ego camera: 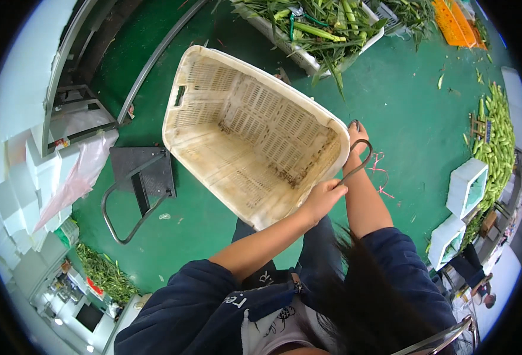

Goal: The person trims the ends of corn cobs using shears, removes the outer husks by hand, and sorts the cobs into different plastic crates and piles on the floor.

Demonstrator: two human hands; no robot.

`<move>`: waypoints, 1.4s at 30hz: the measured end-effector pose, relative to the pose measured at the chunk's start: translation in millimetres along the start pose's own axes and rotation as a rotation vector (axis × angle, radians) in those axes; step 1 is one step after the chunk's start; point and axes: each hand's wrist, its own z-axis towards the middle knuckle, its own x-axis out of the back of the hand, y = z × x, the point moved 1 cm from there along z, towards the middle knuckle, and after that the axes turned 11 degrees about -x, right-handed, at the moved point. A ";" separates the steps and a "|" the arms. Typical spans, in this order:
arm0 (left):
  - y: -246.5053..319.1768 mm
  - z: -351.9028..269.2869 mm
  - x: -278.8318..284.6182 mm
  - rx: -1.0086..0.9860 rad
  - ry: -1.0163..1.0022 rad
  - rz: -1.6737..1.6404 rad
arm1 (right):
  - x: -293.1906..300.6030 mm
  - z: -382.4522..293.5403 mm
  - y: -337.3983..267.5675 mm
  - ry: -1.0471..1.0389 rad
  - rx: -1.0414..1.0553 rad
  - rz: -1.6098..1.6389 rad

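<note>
A worn, off-white plastic crate (261, 106) with slotted walls stands before me, tilted, its open top towards me. Grime stains its inner faces, and I see nothing inside. My left hand (325, 199) is closed around a bent dark metal rod, which looks like a hook (368, 153), beside the crate's near right corner. The rod curves over my right wrist. At the crate's right end is my right hand (358, 135), its fingers curled by the rim and partly hidden. A dark piece of rod shows above those fingers.
A crate of corn husks and leaves (318, 31) stands ahead. Left lies a black platform with a tubular handle (143, 182). Pink string (380, 173) lies on the green floor at right, farther out a corn heap (493, 151), white foam boxes (465, 186) and a person (482, 288).
</note>
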 end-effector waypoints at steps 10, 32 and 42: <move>-14.6 58.3 10.8 0.226 0.165 0.026 | -95.2 76.7 72.7 0.034 0.131 0.069; 131.8 -192.0 20.7 -0.057 -0.196 0.487 | 52.5 -117.9 180.8 -0.511 -0.362 0.692; 66.0 -369.9 -77.5 -0.580 -1.033 0.578 | 355.9 -233.2 127.0 0.009 0.438 0.517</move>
